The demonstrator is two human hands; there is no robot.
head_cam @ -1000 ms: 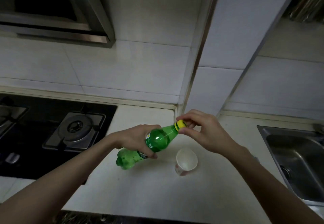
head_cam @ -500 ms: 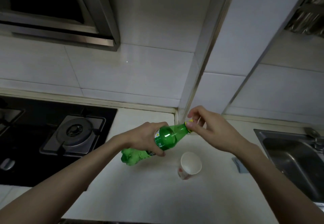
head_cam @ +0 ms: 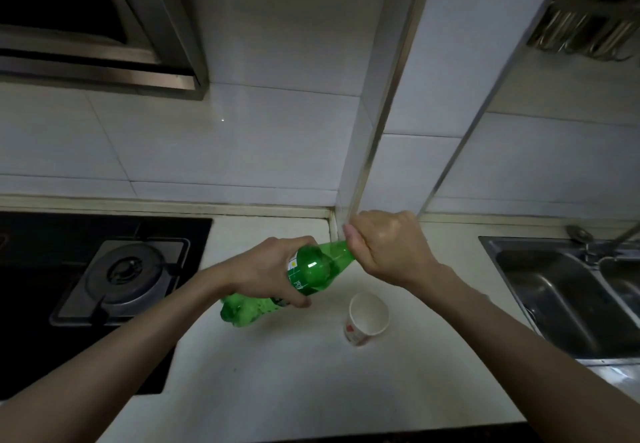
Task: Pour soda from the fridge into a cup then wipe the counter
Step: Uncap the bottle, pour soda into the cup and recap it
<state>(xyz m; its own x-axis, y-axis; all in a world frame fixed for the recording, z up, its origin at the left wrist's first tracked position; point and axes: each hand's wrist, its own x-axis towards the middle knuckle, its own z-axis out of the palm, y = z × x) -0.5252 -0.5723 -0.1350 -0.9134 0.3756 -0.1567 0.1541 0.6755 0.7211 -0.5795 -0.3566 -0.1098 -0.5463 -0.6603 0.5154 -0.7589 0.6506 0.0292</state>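
Soda bottle [head_cam: 313,271], green, tilted, frame centre, above pale counter [head_cam: 294,373]. Left hand [head_cam: 268,271] wrapped tight round bottle body; right hand [head_cam: 388,247] closed over bottle top, cap hidden. Paper cup [head_cam: 367,318] upright on counter, lower right of bottle, apart. Gas hob [head_cam: 121,280] at left; steel sink [head_cam: 568,290] at right; white wall tiles [head_cam: 270,137] behind; range hood [head_cam: 97,27] upper left.

A pale countertop [head_cam: 277,390] fills the lower middle of the frame. A white paper cup [head_cam: 367,318] stands upright on it, right of centre, between the gas hob [head_cam: 114,276] and the steel sink [head_cam: 561,297].
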